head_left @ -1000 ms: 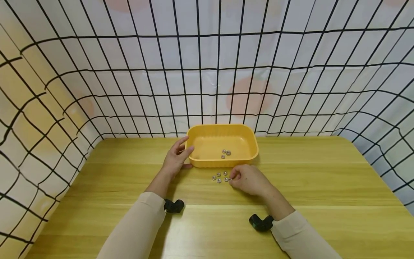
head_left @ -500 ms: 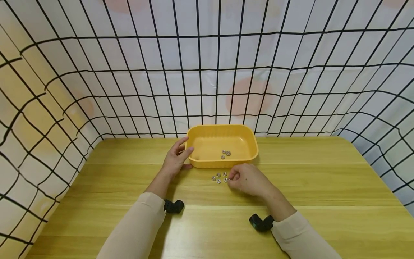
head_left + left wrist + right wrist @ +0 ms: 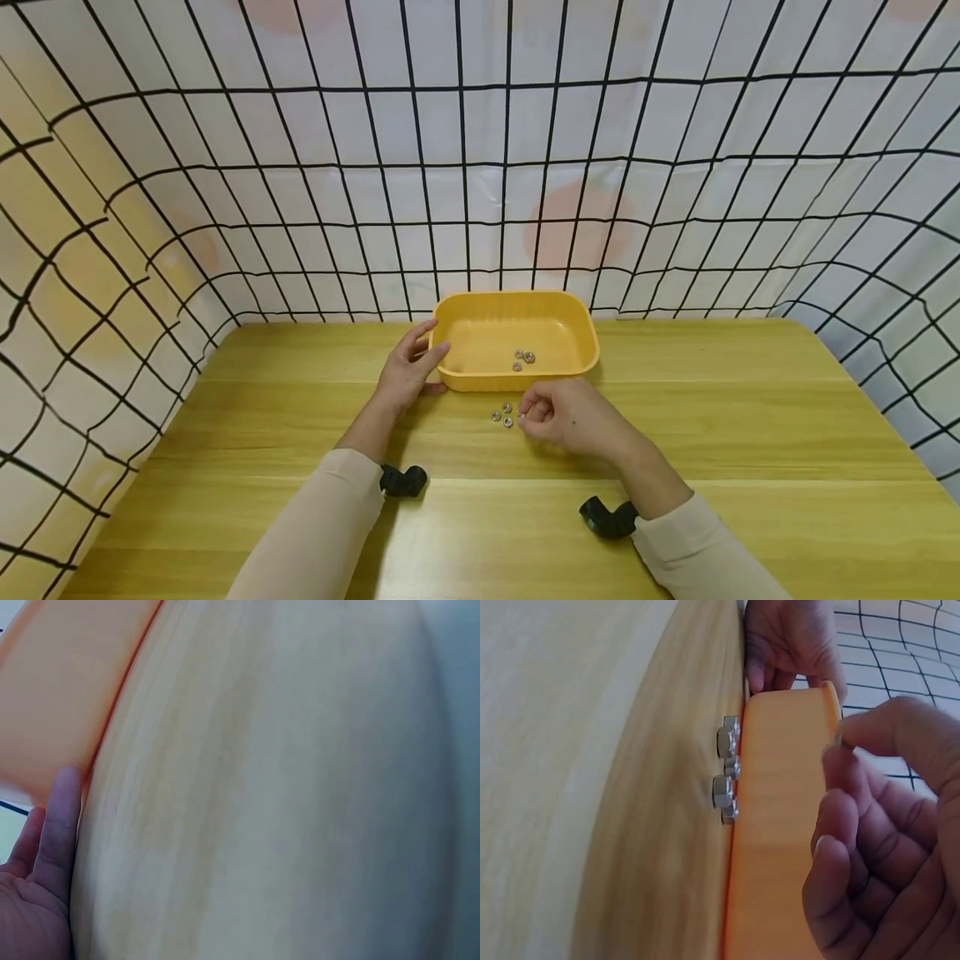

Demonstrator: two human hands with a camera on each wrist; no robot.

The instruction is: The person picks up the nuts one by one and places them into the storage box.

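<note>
My left hand (image 3: 405, 371) grips the left end of a yellow plastic tray (image 3: 517, 382), thumb over the rim and fingers along the outside. In the left wrist view its fingers (image 3: 58, 832) lie against the tray wall. My right hand (image 3: 573, 417) is just in front of the tray, pinching a small metal nut (image 3: 838, 739) between thumb and forefinger, mostly covered by the fingertips. Beside it, several hex nuts (image 3: 507, 422) lie on the table, some hidden by the hand in the head view. The right wrist view shows these nuts (image 3: 723, 791) close to the tray's front wall.
Three nuts (image 3: 529, 357) are inside the tray. The wooden table (image 3: 480, 533) reaches back to a black wire grid (image 3: 480, 221) with pale printed sheeting behind it; the grid also encloses both sides. A black wrist camera (image 3: 403, 481) sits by each sleeve cuff.
My right hand has moved slightly left over the loose nuts, so fewer show in the head view. The left hand keeps its grip on the tray.
</note>
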